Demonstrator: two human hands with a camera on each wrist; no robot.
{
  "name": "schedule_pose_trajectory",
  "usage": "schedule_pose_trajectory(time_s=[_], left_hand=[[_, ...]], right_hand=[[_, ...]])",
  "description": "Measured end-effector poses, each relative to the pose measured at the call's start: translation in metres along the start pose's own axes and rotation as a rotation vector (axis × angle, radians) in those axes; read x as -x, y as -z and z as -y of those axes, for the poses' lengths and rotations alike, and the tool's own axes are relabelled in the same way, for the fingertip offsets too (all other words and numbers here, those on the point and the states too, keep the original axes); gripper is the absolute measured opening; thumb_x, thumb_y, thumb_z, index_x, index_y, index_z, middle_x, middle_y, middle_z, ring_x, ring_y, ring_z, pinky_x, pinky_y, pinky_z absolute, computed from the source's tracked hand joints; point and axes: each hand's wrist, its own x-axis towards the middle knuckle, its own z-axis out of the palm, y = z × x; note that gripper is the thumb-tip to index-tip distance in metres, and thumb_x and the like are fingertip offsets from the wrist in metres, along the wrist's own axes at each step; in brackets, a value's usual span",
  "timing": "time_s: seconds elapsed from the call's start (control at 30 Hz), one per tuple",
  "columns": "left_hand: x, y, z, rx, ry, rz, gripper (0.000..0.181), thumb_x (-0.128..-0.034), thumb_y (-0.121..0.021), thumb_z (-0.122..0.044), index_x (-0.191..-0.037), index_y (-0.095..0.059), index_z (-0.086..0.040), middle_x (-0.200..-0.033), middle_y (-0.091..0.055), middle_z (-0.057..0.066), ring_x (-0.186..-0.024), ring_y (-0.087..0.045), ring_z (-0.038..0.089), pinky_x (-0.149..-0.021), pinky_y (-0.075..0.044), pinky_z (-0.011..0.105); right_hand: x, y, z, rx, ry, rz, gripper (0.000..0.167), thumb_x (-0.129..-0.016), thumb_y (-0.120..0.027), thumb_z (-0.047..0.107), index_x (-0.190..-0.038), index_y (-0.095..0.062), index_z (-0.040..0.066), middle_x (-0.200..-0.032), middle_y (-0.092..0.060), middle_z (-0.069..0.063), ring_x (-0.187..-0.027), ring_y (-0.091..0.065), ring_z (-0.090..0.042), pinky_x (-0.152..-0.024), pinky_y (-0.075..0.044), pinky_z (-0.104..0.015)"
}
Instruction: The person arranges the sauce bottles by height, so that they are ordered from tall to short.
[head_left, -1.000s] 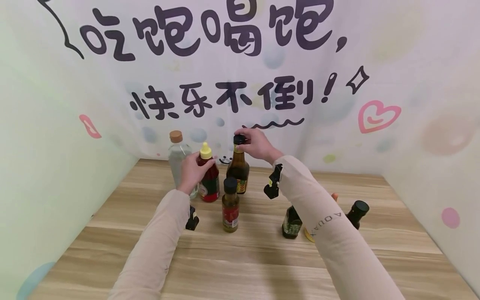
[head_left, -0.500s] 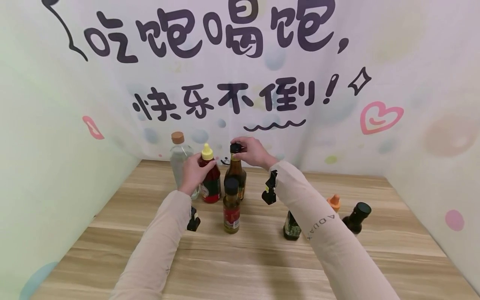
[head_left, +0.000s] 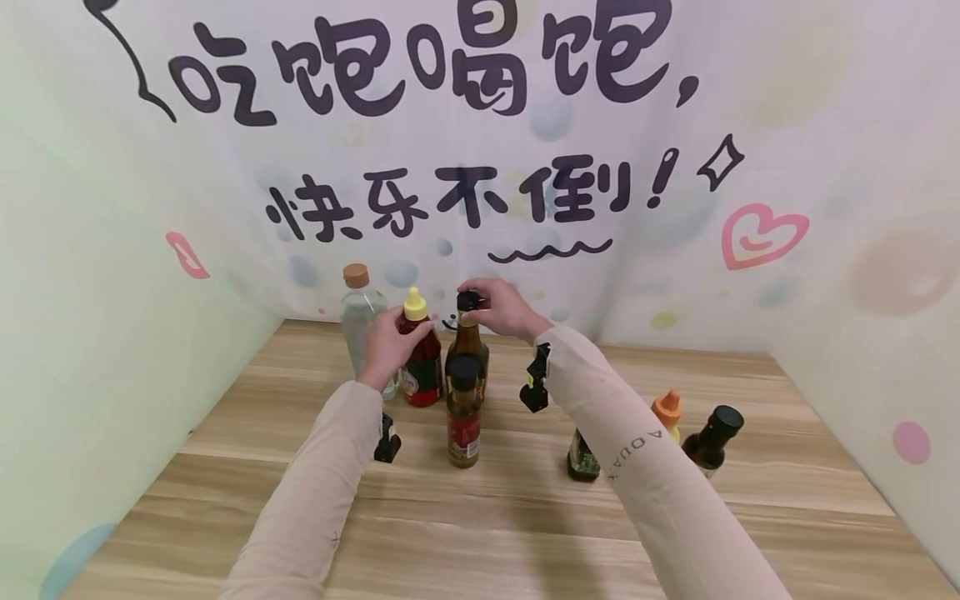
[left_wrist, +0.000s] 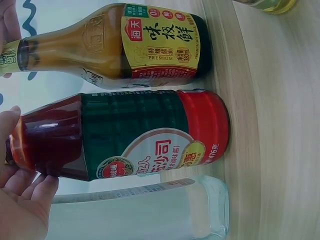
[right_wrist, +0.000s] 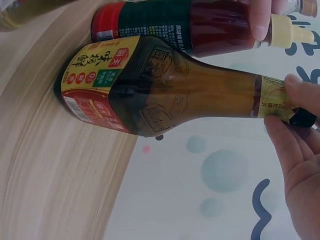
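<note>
Near the back wall, my left hand (head_left: 386,343) grips the ketchup bottle (head_left: 423,379), yellow-tipped and green-labelled, near its neck. My right hand (head_left: 504,308) pinches the neck of a brown glass soy sauce bottle (head_left: 468,339) just under its black cap. Both bottles are upright, side by side; the left wrist view shows a yellow and red label on the soy sauce bottle (left_wrist: 162,42) and a narrow gap to the ketchup bottle (left_wrist: 135,135). A small black-capped bottle with a red label (head_left: 464,429) stands in front, hiding part of the soy sauce bottle's base.
A tall clear bottle with a brown cap (head_left: 356,277) stands left of the ketchup, partly behind my left hand. Under the right forearm are a dark bottle (head_left: 583,460), an orange-tipped bottle (head_left: 667,407) and a black-capped bottle (head_left: 708,442). A printed cloth (head_left: 652,283) hangs behind the wooden table (head_left: 465,533).
My right hand has moved left and down with the soy sauce bottle, bringing it closer to the ketchup and behind the small bottle. The left hand has kept its grip on the ketchup bottle.
</note>
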Motion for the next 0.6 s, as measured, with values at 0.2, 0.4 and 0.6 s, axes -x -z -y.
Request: schedule_pose_trajectory(time_s=[0.2, 0.4, 0.6], left_hand=[[-0.0015, -0.0007, 0.0011, 0.008, 0.000, -0.004, 0.041, -0.0811, -0.062, -0.037, -0.106, -0.059, -0.005, -0.103, -0.062, 0.013, -0.092, -0.058, 0.026, -0.079, -0.047, 0.040], [-0.0013, 0.0005, 0.0014, -0.005, -0.022, -0.023, 0.037, -0.0803, -0.063, -0.037, -0.100, -0.060, -0.005, -0.098, -0.063, 0.011, -0.088, -0.058, 0.024, -0.077, -0.047, 0.038], [0.0009, -0.0005, -0.0004, 0.000, -0.007, -0.015, 0.039, -0.0809, -0.063, -0.037, -0.102, -0.059, -0.005, -0.100, -0.063, 0.012, -0.090, -0.057, 0.025, -0.078, -0.047, 0.039]], right_hand=[[-0.0004, 0.0006, -0.0007, -0.056, -0.041, 0.007, 0.039, -0.081, -0.062, 0.002, -0.118, -0.052, 0.000, -0.117, -0.053, -0.016, -0.103, -0.054, -0.026, -0.085, -0.045, -0.033], [-0.0034, -0.0024, -0.0026, -0.082, -0.080, 0.017, 0.039, -0.082, -0.060, 0.002, -0.120, -0.050, 0.002, -0.120, -0.050, -0.015, -0.107, -0.052, -0.027, -0.088, -0.043, -0.034], [-0.0021, -0.0036, -0.0037, -0.061, -0.091, 0.019, 0.037, -0.083, -0.060, 0.003, -0.119, -0.051, 0.003, -0.119, -0.051, -0.015, -0.107, -0.052, -0.027, -0.087, -0.043, -0.034]])
